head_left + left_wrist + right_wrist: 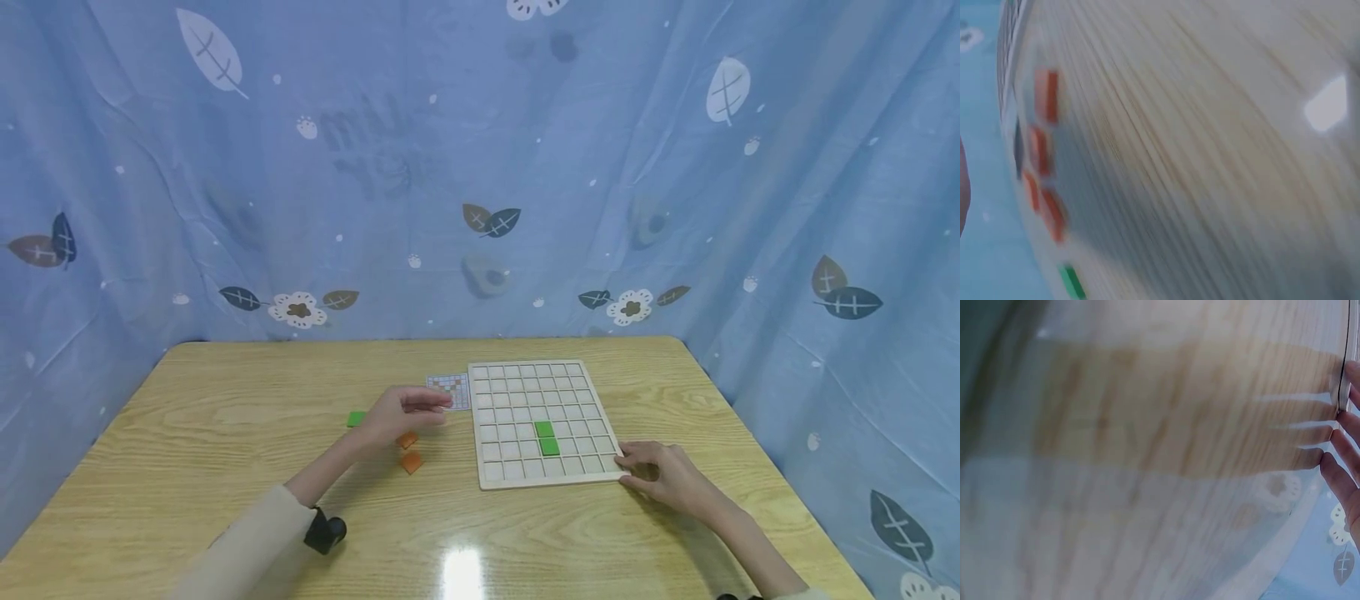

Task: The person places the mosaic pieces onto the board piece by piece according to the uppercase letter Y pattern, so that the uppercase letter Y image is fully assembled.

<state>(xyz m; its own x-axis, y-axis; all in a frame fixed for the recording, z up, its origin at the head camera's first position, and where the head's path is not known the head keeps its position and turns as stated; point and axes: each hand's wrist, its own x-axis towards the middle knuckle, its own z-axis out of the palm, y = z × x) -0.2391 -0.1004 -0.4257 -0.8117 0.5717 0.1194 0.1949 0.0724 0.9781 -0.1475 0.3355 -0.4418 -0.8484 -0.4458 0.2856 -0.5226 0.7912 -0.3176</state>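
Board (513, 397) lies on the table (285, 379), my right hand (666, 477) pinching its front right corner, my empty left hand (397, 413) half open.

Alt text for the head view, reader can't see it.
A person's right hand touches the near right corner of a gridded board with two green tiles in it; the left hand hovers near orange tiles to the board's left. Wooden table, blue leaf-print curtain behind.

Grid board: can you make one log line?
left hand: near orange tiles | right hand: holds corner of grid board | green tiles: two on board
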